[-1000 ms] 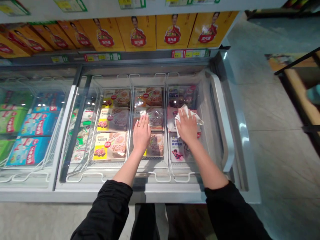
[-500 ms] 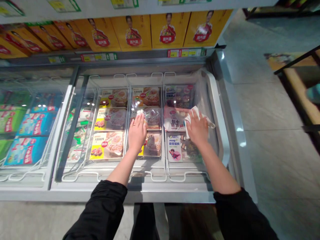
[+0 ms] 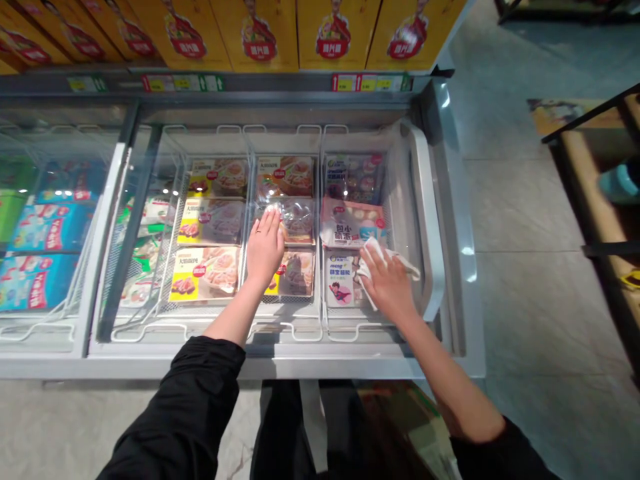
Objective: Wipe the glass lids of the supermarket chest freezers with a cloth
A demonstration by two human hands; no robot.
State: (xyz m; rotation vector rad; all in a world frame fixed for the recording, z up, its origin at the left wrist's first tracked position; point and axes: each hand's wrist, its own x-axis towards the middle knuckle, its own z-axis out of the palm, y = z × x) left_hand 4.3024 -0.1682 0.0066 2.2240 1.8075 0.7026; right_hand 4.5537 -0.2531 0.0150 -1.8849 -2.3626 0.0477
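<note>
My left hand (image 3: 266, 248) lies flat on the clear sliding lid of a chest freezer, fingers stretched out, above the middle column of dumpling boxes (image 3: 295, 275). Under my right hand (image 3: 389, 285) is a crumpled white cloth (image 3: 409, 267), pressed to the same lid near its right end. The lid ends in a thick pale handle frame (image 3: 431, 220). Through the glass below the cloth shows a pack with a caped cartoon figure (image 3: 340, 283), partly covered by my hand. A pink food bag (image 3: 345, 223) lies just behind it.
Yellow gift boxes (image 3: 335, 33) stand in a row on the shelf behind the freezer, above price tags (image 3: 370, 83). Blue packs (image 3: 43, 280) lie in the left compartment. A wooden rack (image 3: 595, 180) stands to the right across the tiled floor (image 3: 505, 207).
My right hand has moved the cloth toward me and slightly left over the lid. My left hand remains flat on the glass. The camera view has tilted down.
</note>
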